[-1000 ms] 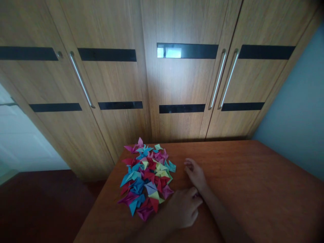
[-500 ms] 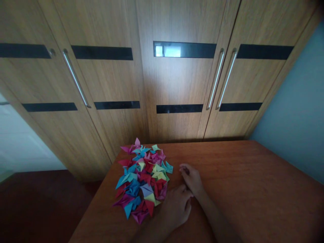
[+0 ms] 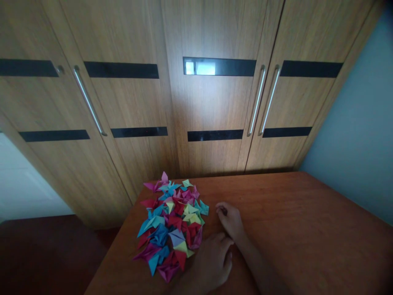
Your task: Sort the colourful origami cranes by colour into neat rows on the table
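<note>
A heap of folded paper cranes (image 3: 176, 221) in pink, red, blue, yellow, green and lilac lies on the left part of the brown wooden table (image 3: 276, 217). Close to the heap's lower right side rests my left hand (image 3: 213, 258), palm down. Its index finger and thumb are apart, and nothing shows in it. The index fingertip reaches the wrist of my right hand (image 3: 231, 221). That hand lies on the tabletop just right of the heap, its fingers curled in loosely, with no object visible in them.
Behind the table stands a wooden wardrobe (image 3: 211, 106) with black strips and long metal handles. A blue-grey wall (image 3: 353, 135) borders the right side. On the left are a white panel (image 3: 27, 184) and the dark red floor (image 3: 52, 246), past the table's left edge.
The camera view has shifted slightly, so the wardrobe, heap and hands sit a little lower in the picture. Both hands keep nearly the same pose beside the paper cranes.
</note>
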Demonstrator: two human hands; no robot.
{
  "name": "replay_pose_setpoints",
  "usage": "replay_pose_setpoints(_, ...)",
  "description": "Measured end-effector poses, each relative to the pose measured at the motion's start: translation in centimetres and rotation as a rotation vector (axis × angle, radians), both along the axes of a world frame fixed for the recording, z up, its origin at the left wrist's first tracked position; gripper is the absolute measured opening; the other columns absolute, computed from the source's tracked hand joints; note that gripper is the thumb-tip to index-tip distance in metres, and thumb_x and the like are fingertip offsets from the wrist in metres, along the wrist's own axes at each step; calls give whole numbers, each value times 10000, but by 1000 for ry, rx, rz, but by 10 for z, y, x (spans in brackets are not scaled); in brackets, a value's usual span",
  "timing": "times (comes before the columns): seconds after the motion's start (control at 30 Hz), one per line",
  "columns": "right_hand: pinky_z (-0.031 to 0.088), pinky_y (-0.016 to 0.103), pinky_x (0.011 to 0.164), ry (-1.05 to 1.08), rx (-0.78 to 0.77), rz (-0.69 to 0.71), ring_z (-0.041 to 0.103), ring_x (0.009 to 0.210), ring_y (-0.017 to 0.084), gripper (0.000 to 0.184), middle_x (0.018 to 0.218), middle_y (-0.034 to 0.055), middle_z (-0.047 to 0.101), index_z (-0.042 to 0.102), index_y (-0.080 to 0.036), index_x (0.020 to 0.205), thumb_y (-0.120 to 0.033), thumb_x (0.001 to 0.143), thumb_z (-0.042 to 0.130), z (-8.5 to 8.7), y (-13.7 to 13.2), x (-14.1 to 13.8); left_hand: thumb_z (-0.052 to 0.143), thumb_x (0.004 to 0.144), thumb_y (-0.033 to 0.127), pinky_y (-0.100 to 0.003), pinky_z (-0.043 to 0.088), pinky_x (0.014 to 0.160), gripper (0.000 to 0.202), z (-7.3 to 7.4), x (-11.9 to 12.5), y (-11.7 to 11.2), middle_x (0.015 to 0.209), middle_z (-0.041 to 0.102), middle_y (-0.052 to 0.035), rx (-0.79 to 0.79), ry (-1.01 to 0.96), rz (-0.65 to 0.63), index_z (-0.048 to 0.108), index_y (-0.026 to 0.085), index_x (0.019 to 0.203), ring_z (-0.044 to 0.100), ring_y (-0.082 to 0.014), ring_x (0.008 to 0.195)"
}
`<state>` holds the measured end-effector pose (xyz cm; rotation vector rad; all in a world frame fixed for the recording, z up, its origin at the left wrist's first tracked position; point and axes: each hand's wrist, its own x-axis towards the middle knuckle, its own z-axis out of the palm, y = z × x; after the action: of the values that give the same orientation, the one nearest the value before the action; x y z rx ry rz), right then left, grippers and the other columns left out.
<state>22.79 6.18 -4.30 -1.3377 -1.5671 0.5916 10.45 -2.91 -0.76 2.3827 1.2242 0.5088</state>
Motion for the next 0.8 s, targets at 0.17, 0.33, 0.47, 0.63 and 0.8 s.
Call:
replay_pose_setpoints(0.17,491,309,743,-23,-11,0,647,774,192,233,821,28,701,681,-223,819,-204,731,466,0,0,0,480,812,142,-305,451,843,296,0,-2,-1,1022,607,-48,-14,-12,-24,585,232,1075,562,-201,946)
replay_pose_setpoints(0.33,498,311,735,-13,-10,-10,651,763,192,238,818,31,706,690,-224,822,-206,724,474,0,-1,0,489,798,129,-301,448,852,323,-1,-2,-2,1028,604,-42,-15,-25,-14,577,241,1087,556,-198,960)
replay_pose_setpoints(0.47,498,306,729,-18,1,-8,651,762,189,240,817,27,706,689,-223,823,-205,719,473,0,-1,0,492,799,135,-302,446,853,316,-1,-2,-2,1028,604,-45,-14,-31,-20,580,237,1085,555,-200,962)
replay_pose_setpoints(0.63,490,308,738,-24,-6,-12,645,774,193,240,822,26,706,688,-230,826,-208,718,475,0,0,1,496,800,139,-311,445,862,317,-3,-2,-1,1048,605,-41,-15,-43,-6,581,247,1086,557,-202,975)
replay_pose_setpoints(0.8,488,309,742,-33,-1,6,642,774,192,239,830,30,701,687,-218,833,-201,725,474,-1,-1,1,495,801,141,-309,448,860,320,-2,-2,-2,1052,608,-37,-11,-57,-14,579,249,1091,565,-199,968)
